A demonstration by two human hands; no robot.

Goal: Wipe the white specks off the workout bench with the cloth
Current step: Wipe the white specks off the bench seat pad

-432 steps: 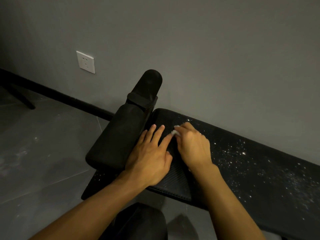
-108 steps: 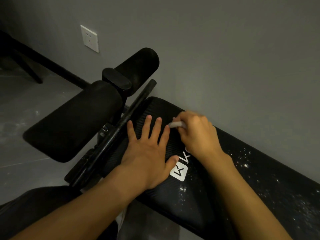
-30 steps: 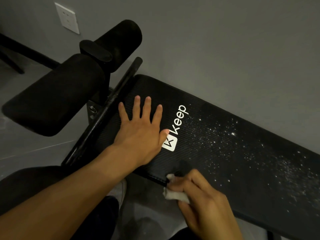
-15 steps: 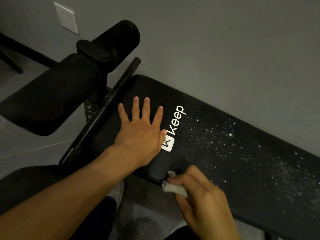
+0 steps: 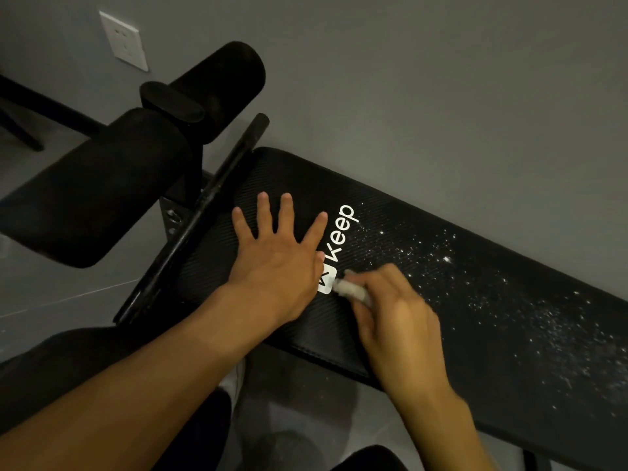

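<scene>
The black padded workout bench [image 5: 482,334] runs from the centre to the lower right along the wall, with a white "Keep" logo [image 5: 339,232] near its left end. White specks [image 5: 530,300] cover its middle and right part; the left end looks clean. My left hand [image 5: 278,263] lies flat on the pad, fingers spread, just left of the logo. My right hand [image 5: 397,321] presses a small bunched white cloth [image 5: 350,289] onto the pad beside the logo's square; most of the cloth is hidden under the fingers.
Two black foam rollers [image 5: 102,188] on a post stand off the bench's left end, with a black bar [image 5: 204,212] running along the pad's edge. A grey wall with a white socket [image 5: 124,40] is close behind. Grey tiled floor lies below.
My right hand has carried the cloth from the bench's near edge up onto the pad next to the logo. My left hand has stayed flat in place.
</scene>
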